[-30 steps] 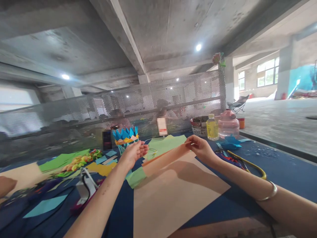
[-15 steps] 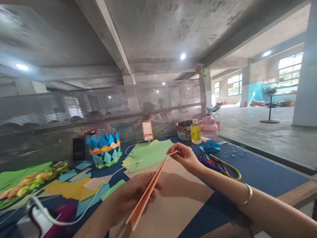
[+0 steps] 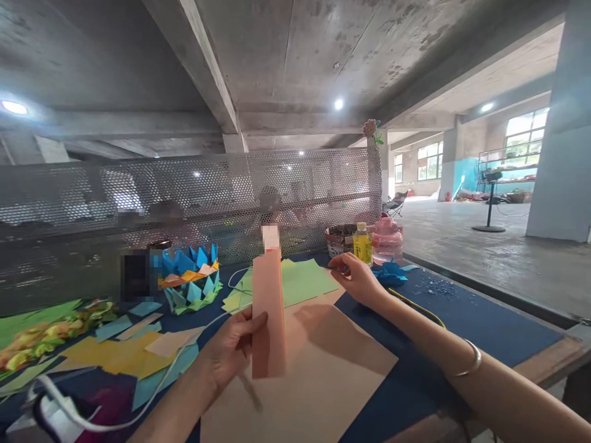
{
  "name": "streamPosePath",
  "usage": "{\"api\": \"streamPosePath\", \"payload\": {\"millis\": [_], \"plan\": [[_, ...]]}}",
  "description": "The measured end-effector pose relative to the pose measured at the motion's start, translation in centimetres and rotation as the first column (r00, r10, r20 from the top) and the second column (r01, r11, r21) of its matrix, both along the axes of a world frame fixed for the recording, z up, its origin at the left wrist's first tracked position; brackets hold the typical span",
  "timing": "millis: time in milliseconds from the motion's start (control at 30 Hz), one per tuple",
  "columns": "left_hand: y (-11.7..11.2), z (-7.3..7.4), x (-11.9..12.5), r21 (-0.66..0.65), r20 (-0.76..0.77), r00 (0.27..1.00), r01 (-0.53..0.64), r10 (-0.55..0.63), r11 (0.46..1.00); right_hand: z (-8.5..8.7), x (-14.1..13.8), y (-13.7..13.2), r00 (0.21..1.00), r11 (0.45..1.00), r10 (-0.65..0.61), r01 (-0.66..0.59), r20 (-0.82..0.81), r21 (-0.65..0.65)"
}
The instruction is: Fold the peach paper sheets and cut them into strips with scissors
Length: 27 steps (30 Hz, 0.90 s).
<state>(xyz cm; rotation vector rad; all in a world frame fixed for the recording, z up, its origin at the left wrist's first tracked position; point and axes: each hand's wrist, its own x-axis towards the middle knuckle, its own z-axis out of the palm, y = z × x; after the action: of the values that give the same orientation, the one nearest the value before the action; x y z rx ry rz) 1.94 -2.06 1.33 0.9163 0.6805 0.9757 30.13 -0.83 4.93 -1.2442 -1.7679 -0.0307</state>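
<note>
A folded strip of peach paper (image 3: 269,332) stands upright in my left hand (image 3: 235,335), its thumb across the front and its fingers behind. The strip's right edge shows orange layers. My right hand (image 3: 353,274) is off to the right of the strip, fingertips pinched together; a thin sliver seems to stick out there, too small to name. Below both hands lies a large peach paper sheet (image 3: 318,369), with a shadow across it. Light green sheets (image 3: 305,280) are stacked just beyond.
A folded-paper basket (image 3: 191,280) stands left, near yellow paper pieces (image 3: 120,354) and a white cable (image 3: 161,381). At the back are a woven basket (image 3: 339,240), a yellow-labelled bottle (image 3: 362,246), a pink jug (image 3: 386,240) and a mesh partition (image 3: 314,184). Blue crumpled paper (image 3: 391,272) lies right.
My left hand has turned the peach strip from slanted and edge-on to upright, flat face showing. My right hand has come off the strip's far end and moved slightly right and up.
</note>
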Motion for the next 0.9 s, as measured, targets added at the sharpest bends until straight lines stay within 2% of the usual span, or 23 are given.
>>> {"api": "streamPosePath", "payload": {"millis": [100, 200, 300, 400, 500, 600, 767, 900], "plan": [[0.0, 0.5, -0.1, 0.007, -0.019, 0.999, -0.041, 0.041, 0.999, 1.5, 1.9, -0.6, 0.989, 0.992, -0.115, 0.118, 0.090, -0.031], [-0.2, 0.9, 0.0, -0.008, -0.041, 0.996, -0.082, 0.081, 0.997, 2.2, 5.1, -2.4, 0.941, 0.956, -0.246, 0.275, 0.231, -0.104], [-0.4, 1.2, 0.0, -0.027, -0.055, 0.992, -0.116, 0.114, 0.993, 1.5, 8.8, -5.1, 0.852, 0.861, -0.385, 0.470, 0.354, -0.195], [-0.5, 1.1, 0.0, -0.011, -0.043, 0.996, -0.084, 0.083, 0.996, -0.1, 11.6, -7.5, 0.781, 0.735, -0.429, 0.593, 0.454, -0.327], [-0.7, 1.1, -0.1, 0.012, -0.044, 0.997, -0.061, 0.062, 0.998, -1.5, 12.8, -8.9, 0.762, 0.656, -0.408, 0.627, 0.503, -0.419], [-0.8, 1.2, -0.1, 0.004, -0.057, 0.994, -0.088, 0.088, 0.996, -1.9, 12.8, -9.2, 0.758, 0.627, -0.398, 0.636, 0.517, -0.450], [-0.7, 1.1, -0.3, 0.014, -0.059, 0.995, -0.081, 0.082, 0.997, -0.5, 13.0, -9.9, 0.773, 0.624, -0.398, 0.623, 0.495, -0.472], [-0.3, 0.9, -0.6, 0.040, -0.052, 0.995, -0.078, 0.080, 0.996, 1.0, 14.7, -11.7, 0.770, 0.619, -0.471, 0.636, 0.429, -0.461]]}}
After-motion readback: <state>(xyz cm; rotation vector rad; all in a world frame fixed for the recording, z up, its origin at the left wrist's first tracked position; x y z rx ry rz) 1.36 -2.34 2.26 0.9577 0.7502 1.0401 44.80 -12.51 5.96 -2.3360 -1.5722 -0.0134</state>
